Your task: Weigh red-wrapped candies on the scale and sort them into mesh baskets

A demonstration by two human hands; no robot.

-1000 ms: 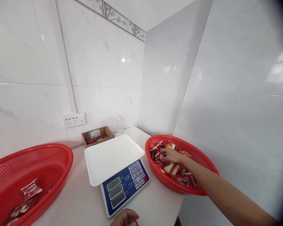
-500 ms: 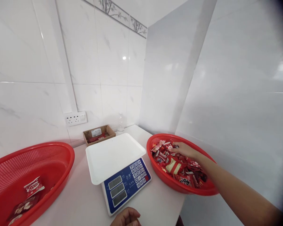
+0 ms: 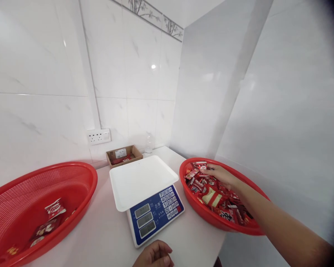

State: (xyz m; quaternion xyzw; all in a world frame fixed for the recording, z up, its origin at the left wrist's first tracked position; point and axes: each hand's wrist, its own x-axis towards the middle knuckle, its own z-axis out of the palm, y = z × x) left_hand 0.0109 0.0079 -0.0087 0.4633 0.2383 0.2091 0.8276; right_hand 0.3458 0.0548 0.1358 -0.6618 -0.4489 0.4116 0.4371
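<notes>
Reaching into the right red basket [image 3: 195, 207], my right hand [image 3: 221, 174] pinches a small red packet [image 3: 202, 167] near the basket's far left side. Many red snack packets [image 3: 211, 196] fill that basket, one with a pale cream patch. My left hand [image 3: 156, 255] is curled at the bottom edge, just in front of the scale, with nothing visible in its fingers. The blue and white scale [image 3: 157, 215] sits between the baskets, and its white tray [image 3: 143, 181] is bare.
At the left, another red basket [image 3: 89, 196] holds several packets [image 3: 55, 208]. Behind the scale are a cardboard box [image 3: 125, 155] with red packets and a clear bottle [image 3: 148, 144]. A wall socket [image 3: 99, 136] is above. Walls border the white table [image 3: 195, 237].
The view has turned a little left, so things appear further right. My right hand now has a packet between its fingers, slightly lifted from the pile. My left hand remains curled.
</notes>
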